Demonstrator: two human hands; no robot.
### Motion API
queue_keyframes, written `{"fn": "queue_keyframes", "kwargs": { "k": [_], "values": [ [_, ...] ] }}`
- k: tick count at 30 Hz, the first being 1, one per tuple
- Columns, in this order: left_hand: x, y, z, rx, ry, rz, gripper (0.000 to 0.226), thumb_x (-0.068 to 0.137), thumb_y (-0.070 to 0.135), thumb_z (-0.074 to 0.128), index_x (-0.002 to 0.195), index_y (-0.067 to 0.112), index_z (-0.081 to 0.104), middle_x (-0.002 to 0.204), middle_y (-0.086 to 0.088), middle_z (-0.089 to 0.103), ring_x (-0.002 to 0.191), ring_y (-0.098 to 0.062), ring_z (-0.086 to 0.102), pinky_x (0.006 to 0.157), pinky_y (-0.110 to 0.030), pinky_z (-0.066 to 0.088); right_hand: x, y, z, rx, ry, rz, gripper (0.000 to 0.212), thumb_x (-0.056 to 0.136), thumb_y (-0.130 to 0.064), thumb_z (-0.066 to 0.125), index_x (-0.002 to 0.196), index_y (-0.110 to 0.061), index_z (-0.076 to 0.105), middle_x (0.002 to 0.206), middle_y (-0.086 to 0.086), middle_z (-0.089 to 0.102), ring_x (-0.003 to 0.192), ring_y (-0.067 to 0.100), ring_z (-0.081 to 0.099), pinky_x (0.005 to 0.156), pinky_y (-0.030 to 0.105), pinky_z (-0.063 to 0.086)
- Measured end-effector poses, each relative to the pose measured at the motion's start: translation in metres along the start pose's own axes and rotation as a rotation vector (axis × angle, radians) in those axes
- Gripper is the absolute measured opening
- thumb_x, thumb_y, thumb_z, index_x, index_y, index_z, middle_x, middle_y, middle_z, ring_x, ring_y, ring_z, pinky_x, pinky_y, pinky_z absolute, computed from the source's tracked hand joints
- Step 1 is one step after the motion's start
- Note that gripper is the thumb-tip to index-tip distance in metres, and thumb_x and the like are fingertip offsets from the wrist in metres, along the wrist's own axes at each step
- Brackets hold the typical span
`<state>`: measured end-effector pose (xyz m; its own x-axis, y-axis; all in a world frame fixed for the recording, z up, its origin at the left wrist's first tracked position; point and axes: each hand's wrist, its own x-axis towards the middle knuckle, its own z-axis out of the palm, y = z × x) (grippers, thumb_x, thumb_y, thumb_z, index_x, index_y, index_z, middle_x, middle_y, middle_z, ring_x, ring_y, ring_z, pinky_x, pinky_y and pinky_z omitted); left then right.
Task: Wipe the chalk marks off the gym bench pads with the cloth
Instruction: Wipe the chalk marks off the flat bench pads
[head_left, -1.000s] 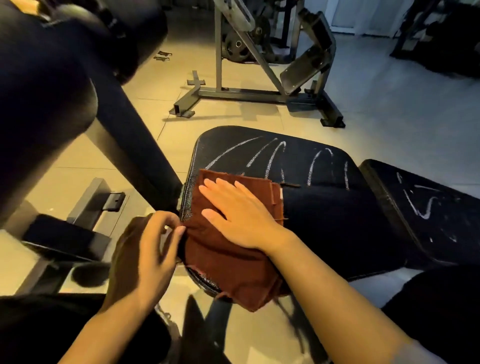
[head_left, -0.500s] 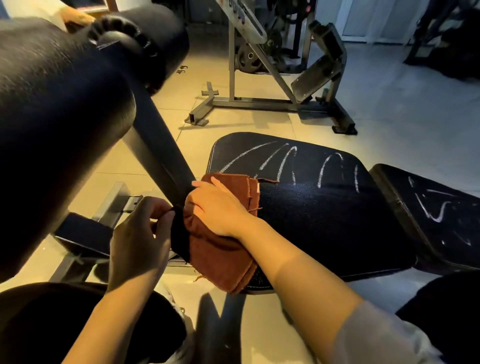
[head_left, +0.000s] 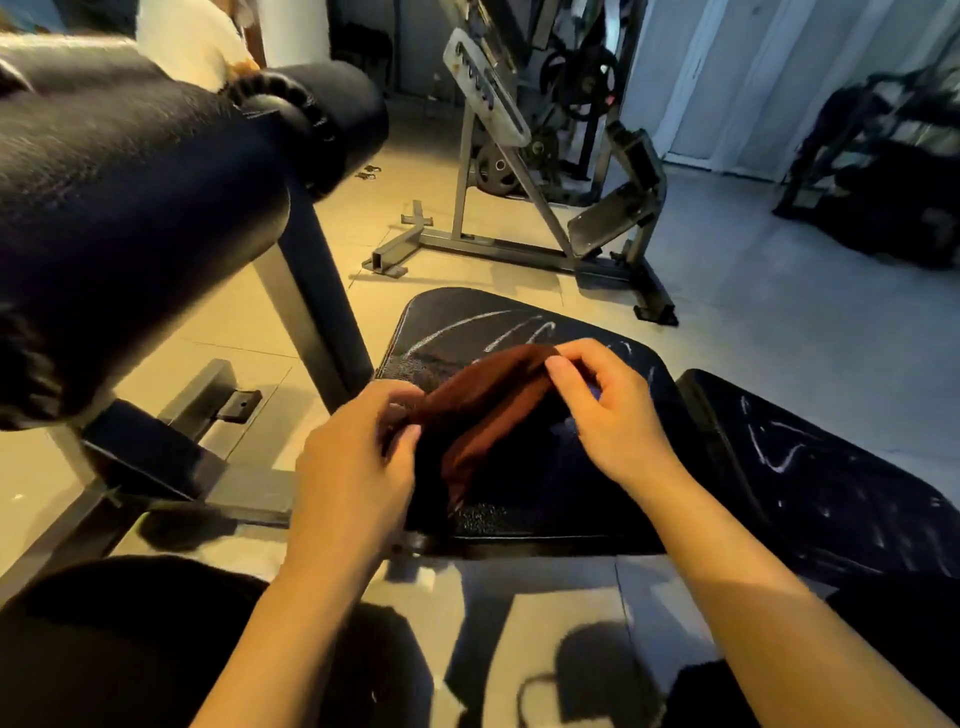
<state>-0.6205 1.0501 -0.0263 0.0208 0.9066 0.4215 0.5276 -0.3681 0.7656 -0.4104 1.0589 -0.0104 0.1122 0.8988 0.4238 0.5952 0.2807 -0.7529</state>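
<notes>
A dark red-brown cloth (head_left: 483, 410) is lifted and bunched over the black seat pad (head_left: 519, 499). My left hand (head_left: 358, 462) pinches its near left end. My right hand (head_left: 608, 410) pinches its far right end between thumb and fingers. White chalk streaks (head_left: 498, 332) remain along the far part of the seat pad. The black back pad (head_left: 831, 467) to the right carries more chalk marks (head_left: 779, 452). The near half of the seat pad looks dark and free of streaks.
A thick black roller pad (head_left: 130, 197) on a dark post (head_left: 317, 312) juts in from the upper left. A grey metal machine frame (head_left: 519, 208) stands on the tiled floor behind the bench. My dark-clothed knees fill the bottom corners.
My right hand was pressing flat on the spread cloth; now both hands have lifted and gathered it, each pinching one end. The view has shifted toward the bench.
</notes>
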Motion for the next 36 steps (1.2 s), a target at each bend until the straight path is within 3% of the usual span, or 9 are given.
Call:
{"fn": "queue_keyframes", "kwargs": {
  "k": [3,7,11,13,17,21,25,30,36],
  "values": [
    [-0.012,0.018,0.021,-0.045,-0.011,0.016,0.024,0.087,0.007,0.064,0.097,0.028,0.066,0.091,0.016,0.065,0.092,-0.010,0.062,0.085,-0.031,0.049,-0.039,-0.002,-0.044,-0.044,-0.008,0.005,0.015,0.096,-0.022,0.058,0.086,-0.033,0.062,0.087,-0.021,0.064,0.083,0.000,0.060,0.074,0.015,0.046],
    [-0.030,0.040,0.054,-0.080,-0.007,0.012,0.019,0.087,0.010,0.063,0.091,0.027,0.068,0.091,0.011,0.068,0.091,-0.013,0.063,0.084,-0.035,0.049,-0.089,0.012,-0.091,0.038,-0.011,0.105,0.013,0.086,-0.023,0.070,0.080,-0.031,0.063,0.084,-0.010,0.066,0.080,0.010,0.063,0.076,0.033,0.053],
    [-0.051,0.060,0.094,-0.128,-0.097,0.033,0.019,0.085,0.007,0.066,0.087,0.026,0.068,0.090,0.009,0.069,0.090,-0.015,0.065,0.082,-0.038,0.053,-0.133,0.045,-0.130,0.165,-0.023,0.203,0.023,0.075,-0.018,0.079,0.072,-0.028,0.059,0.081,-0.006,0.065,0.080,0.010,0.061,0.077,0.028,0.051],
    [-0.062,0.070,0.114,-0.109,-0.126,0.052,0.020,0.084,0.006,0.068,0.086,0.026,0.069,0.089,0.010,0.069,0.089,-0.014,0.065,0.082,-0.033,0.051,-0.152,0.068,-0.147,0.113,-0.051,0.269,0.029,0.078,-0.006,0.078,0.070,-0.024,0.058,0.072,-0.009,0.059,0.072,0.007,0.056,0.073,0.025,0.047],
    [-0.086,0.081,0.152,0.015,-0.185,0.172,0.018,0.081,0.004,0.072,0.090,0.020,0.072,0.088,0.007,0.069,0.086,-0.014,0.064,0.077,-0.024,0.044,-0.181,0.108,-0.176,0.018,-0.042,0.369,0.032,0.078,-0.008,0.079,0.071,-0.032,0.058,0.068,-0.014,0.057,0.064,0.000,0.051,0.064,0.020,0.043],
    [-0.101,0.099,0.174,0.065,-0.274,0.212,0.020,0.080,0.001,0.072,0.089,0.019,0.073,0.089,0.005,0.069,0.086,-0.017,0.065,0.078,-0.032,0.049,-0.200,0.132,-0.197,-0.070,-0.108,0.482,0.025,0.085,-0.017,0.073,0.079,-0.039,0.061,0.079,-0.012,0.064,0.077,0.003,0.060,0.072,0.028,0.050],
    [-0.095,0.131,0.186,0.097,-0.294,0.227,0.017,0.082,0.003,0.071,0.091,0.018,0.074,0.092,0.003,0.070,0.089,-0.018,0.064,0.081,-0.030,0.046,-0.205,0.146,-0.216,-0.333,-0.180,0.610,0.016,0.093,-0.023,0.064,0.090,-0.037,0.058,0.087,-0.015,0.057,0.083,0.004,0.055,0.072,0.022,0.045],
    [-0.079,0.156,0.191,0.142,-0.305,0.302,0.017,0.083,0.007,0.070,0.091,0.022,0.073,0.091,0.002,0.069,0.088,-0.022,0.064,0.077,-0.041,0.051,-0.199,0.151,-0.216,-0.577,-0.070,0.686,0.008,0.099,-0.030,0.051,0.105,-0.032,0.056,0.101,-0.009,0.049,0.086,0.009,0.051,0.070,0.025,0.041],
    [-0.078,0.142,0.214,0.287,-0.542,0.264,0.016,0.083,0.021,0.070,0.088,0.036,0.068,0.091,0.013,0.068,0.089,-0.021,0.064,0.073,-0.038,0.050,-0.199,0.159,-0.227,-0.701,0.187,0.658,0.010,0.100,-0.026,0.046,0.093,-0.028,0.054,0.064,-0.008,0.053,0.058,0.009,0.049,0.049,0.026,0.029]
  ]
}}
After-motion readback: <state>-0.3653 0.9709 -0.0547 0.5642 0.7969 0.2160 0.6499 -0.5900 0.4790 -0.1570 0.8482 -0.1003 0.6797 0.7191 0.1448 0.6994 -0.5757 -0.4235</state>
